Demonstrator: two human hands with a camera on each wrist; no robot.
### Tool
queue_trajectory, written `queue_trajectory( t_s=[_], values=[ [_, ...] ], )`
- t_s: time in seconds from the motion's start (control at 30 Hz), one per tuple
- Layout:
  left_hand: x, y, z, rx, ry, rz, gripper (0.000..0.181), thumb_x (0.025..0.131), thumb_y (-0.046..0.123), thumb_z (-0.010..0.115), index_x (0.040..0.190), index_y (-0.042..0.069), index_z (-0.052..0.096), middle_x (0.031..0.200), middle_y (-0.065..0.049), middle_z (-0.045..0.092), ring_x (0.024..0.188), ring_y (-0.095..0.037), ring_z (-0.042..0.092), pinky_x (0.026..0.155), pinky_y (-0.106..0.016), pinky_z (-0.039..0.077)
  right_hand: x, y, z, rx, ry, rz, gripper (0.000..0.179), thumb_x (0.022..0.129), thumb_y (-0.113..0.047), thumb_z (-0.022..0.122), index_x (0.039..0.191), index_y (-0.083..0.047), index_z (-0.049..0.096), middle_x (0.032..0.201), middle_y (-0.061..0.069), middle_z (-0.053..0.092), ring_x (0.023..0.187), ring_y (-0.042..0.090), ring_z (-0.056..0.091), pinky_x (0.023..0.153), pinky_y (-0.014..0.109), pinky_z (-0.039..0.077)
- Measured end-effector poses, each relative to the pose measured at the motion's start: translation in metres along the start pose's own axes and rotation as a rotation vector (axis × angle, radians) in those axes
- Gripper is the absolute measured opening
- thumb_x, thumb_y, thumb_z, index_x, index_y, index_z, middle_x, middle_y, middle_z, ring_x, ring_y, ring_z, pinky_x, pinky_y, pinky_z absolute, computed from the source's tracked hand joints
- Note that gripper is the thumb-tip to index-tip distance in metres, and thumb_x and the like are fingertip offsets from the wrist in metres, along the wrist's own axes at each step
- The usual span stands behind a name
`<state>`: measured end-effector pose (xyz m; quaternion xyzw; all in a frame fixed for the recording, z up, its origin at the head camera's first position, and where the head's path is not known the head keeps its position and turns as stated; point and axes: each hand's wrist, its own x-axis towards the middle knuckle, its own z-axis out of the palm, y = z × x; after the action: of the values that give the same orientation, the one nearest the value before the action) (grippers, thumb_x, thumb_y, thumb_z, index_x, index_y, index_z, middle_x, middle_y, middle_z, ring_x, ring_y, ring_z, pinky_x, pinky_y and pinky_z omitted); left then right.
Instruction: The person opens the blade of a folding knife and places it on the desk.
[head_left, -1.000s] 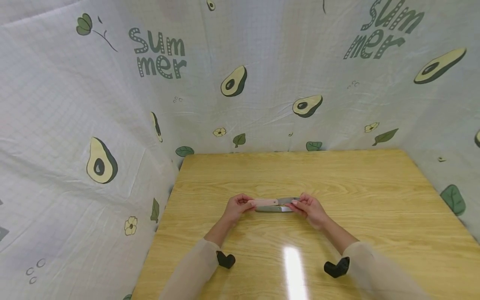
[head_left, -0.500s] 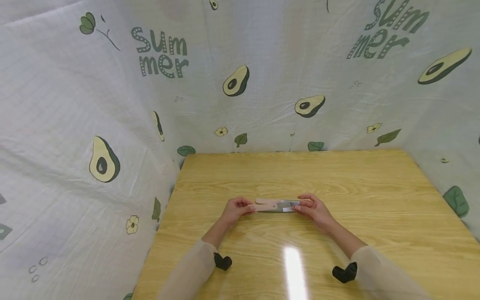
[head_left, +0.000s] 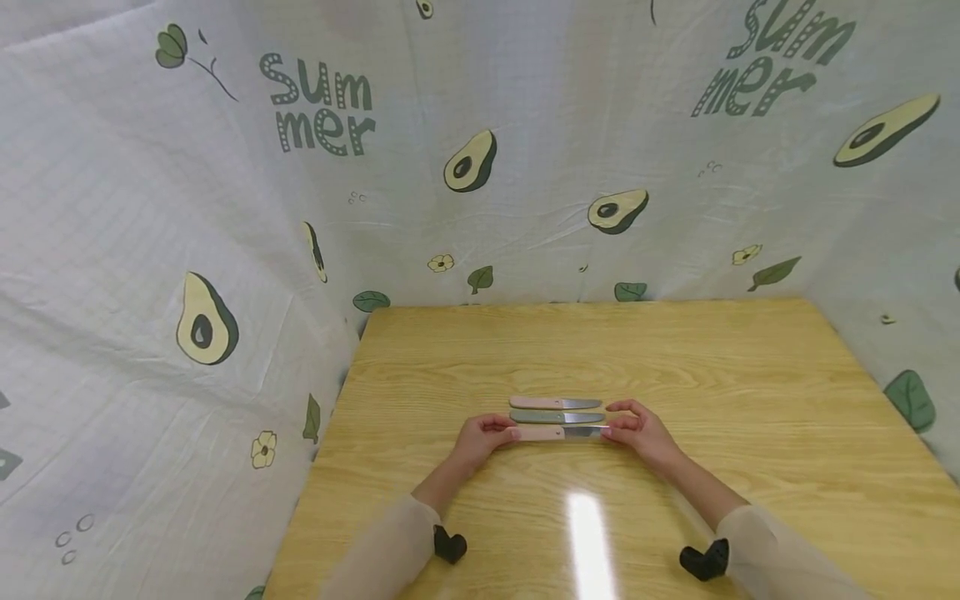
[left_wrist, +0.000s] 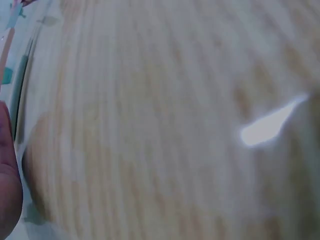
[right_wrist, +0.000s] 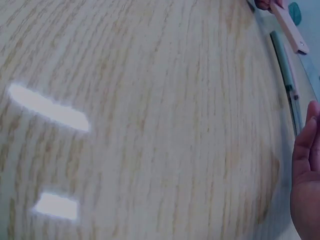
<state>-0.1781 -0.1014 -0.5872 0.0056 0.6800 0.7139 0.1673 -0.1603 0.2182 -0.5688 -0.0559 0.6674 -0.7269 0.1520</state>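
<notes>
My left hand (head_left: 483,442) pinches the handle end of a pink-handled table knife (head_left: 540,434), its blade pointing right. At the other end, the fingertips of my right hand (head_left: 641,432) pinch the blade tip. Just beyond it lies a green-handled knife (head_left: 536,416), and past that a second pink-handled knife (head_left: 536,402); all three run side by side. In the right wrist view the held knife's pink handle (right_wrist: 290,27) shows raised over the green handle (right_wrist: 281,60). The left wrist view catches only part of my left hand (left_wrist: 7,175) at its edge.
The knives lie on a wood-grain table (head_left: 712,358) with a bright reflection (head_left: 588,533) near its front. A white cloth (head_left: 525,225) printed with avocados and leaves hangs behind the table and along its sides.
Both hands have brought the held pink-handled knife toward the body, from over the other two knives to the near side of the green one. Both lying knives now show fully.
</notes>
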Motion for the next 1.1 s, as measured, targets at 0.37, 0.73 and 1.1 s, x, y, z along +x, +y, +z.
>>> queue_trajectory(
  t_s=[0.37,0.73,1.1],
  values=[
    [-0.005,-0.006,0.01,0.068,0.196,-0.021,0.049,0.081,0.01,0.078,0.125,-0.004,0.061,0.093,-0.007,0.07,0.075,-0.006,0.067,0.075,-0.025,0.059,-0.003,0.0,0.005,-0.025,0.133,0.181,0.061,0.091,0.002,0.062,0.141,0.012,0.027,0.084,0.002,0.073,0.077,0.013,0.073,0.074,0.022,0.058],
    [-0.011,0.004,0.022,0.382,0.374,-0.002,0.051,0.075,0.03,0.083,0.119,0.007,0.069,0.085,-0.003,0.076,0.07,-0.007,0.068,0.065,-0.02,0.054,0.003,-0.002,0.013,-0.009,0.254,0.26,0.072,0.088,0.004,0.065,0.144,0.008,0.02,0.087,0.012,0.068,0.071,0.014,0.072,0.07,0.022,0.059],
    [-0.008,0.004,0.023,0.381,0.371,-0.027,0.056,0.075,0.027,0.084,0.123,0.003,0.065,0.084,-0.005,0.076,0.07,-0.008,0.069,0.065,-0.02,0.055,0.009,0.0,0.014,-0.038,0.284,0.292,0.079,0.084,0.0,0.072,0.145,0.003,0.02,0.083,0.012,0.068,0.068,0.015,0.071,0.069,0.023,0.059]
  ],
)
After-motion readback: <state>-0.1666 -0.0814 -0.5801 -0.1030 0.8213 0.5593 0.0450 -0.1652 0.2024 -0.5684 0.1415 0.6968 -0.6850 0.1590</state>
